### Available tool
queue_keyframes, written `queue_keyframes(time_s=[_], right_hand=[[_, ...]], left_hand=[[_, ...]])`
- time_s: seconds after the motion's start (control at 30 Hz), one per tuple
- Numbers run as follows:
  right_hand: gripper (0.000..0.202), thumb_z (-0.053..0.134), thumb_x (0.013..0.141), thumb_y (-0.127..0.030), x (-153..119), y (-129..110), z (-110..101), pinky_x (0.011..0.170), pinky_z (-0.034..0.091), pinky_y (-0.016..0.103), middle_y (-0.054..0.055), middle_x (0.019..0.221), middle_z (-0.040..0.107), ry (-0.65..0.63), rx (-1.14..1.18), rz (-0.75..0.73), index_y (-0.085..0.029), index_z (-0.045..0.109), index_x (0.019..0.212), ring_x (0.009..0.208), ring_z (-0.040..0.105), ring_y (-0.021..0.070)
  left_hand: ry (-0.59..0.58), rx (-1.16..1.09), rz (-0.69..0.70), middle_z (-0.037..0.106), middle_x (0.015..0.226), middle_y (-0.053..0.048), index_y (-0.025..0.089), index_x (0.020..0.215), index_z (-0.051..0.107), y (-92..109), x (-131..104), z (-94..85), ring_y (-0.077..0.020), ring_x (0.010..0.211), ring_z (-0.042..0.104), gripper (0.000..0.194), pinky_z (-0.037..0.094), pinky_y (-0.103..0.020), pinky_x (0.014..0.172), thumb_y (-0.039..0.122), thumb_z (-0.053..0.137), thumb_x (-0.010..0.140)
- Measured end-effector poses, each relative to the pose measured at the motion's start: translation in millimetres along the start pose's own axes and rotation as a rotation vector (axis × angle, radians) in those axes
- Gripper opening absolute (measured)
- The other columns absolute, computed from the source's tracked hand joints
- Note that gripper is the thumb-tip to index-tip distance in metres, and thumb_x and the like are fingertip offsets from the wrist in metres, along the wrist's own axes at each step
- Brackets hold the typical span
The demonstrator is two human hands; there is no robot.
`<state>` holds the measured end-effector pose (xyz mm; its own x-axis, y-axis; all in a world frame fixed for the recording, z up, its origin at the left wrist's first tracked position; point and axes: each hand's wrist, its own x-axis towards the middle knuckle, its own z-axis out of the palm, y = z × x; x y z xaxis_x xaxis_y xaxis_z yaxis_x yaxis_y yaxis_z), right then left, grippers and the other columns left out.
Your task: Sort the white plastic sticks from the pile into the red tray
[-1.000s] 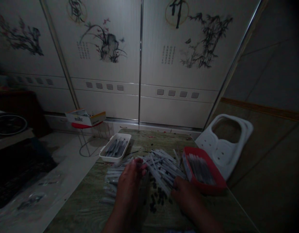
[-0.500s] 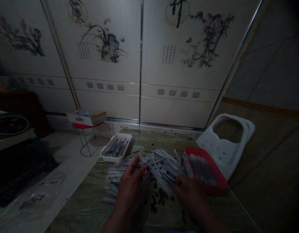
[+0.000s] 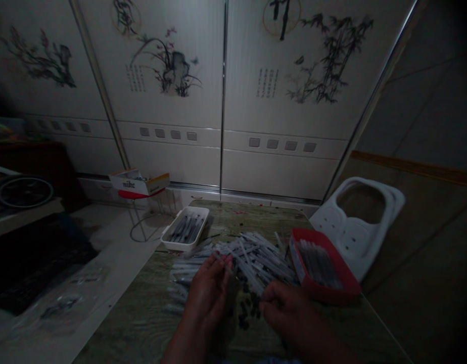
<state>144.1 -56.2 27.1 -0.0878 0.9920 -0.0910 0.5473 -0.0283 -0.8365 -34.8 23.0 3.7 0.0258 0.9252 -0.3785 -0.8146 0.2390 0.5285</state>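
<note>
My left hand (image 3: pixel 211 285) is closed, its thumb and fingers pinching a thin clear pen tube (image 3: pixel 223 263). To its right, my right hand (image 3: pixel 279 306) is curled with the fingertips together; what it may grip is too dark to make out. Between and beyond the hands lies a loose heap of clear pen tubes (image 3: pixel 256 253). More tubes (image 3: pixel 178 275) lie side by side to the left of my left hand. Small black caps (image 3: pixel 246 308) are scattered on the tabletop between my hands.
On the wooden-patterned table (image 3: pixel 138 303), a white box (image 3: pixel 184 246) of dark-filled pens stands back left. A red basket (image 3: pixel 347 283) of pens stands right. A white plastic chair (image 3: pixel 388 217) is beyond it. An open carton (image 3: pixel 137 187) rests on a red stool at left.
The tube in my left hand has tilted from nearly upright to slanted. My right hand has moved left and slightly down, closer to my left hand. The view has shifted slightly.
</note>
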Motion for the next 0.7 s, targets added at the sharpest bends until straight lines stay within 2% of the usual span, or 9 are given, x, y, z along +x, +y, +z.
queue_keyframes(time_s=[0.3,0.43,0.7], right_hand=[[0.009,0.055,0.08,-0.024,8.5,-1.9,4.3,0.058,0.036,0.025,-0.003,0.066,0.058,0.031,0.031,-0.005,-0.02,0.058,0.072,0.066,0.054,0.0145],[0.01,0.056,0.08,-0.029,12.5,-4.6,3.9,0.057,0.036,0.024,-0.003,0.066,0.056,0.06,0.157,0.003,-0.021,0.058,0.076,0.064,0.053,0.0142],[0.029,0.056,0.085,-0.048,29.9,-9.0,7.8,0.063,0.044,0.028,0.001,0.078,0.062,0.247,0.3,0.05,-0.02,0.061,0.087,0.071,0.057,0.0174]], left_hand=[[-0.002,0.032,-0.031,0.069,0.095,-0.006,0.016,0.1,0.062,-2.7,-6.8,2.5,-0.0123,0.081,0.073,0.032,0.061,-0.019,0.074,-0.007,0.061,0.08],[-0.044,0.052,-0.029,0.069,0.096,-0.007,0.015,0.1,0.063,-7.9,-9.0,3.2,-0.0128,0.086,0.072,0.031,0.059,-0.022,0.081,-0.007,0.062,0.079],[-0.157,0.101,-0.178,0.07,0.089,-0.003,0.017,0.092,0.061,-15.5,-19.2,-0.3,-0.0134,0.078,0.069,0.02,0.059,-0.029,0.076,0.005,0.07,0.079]])
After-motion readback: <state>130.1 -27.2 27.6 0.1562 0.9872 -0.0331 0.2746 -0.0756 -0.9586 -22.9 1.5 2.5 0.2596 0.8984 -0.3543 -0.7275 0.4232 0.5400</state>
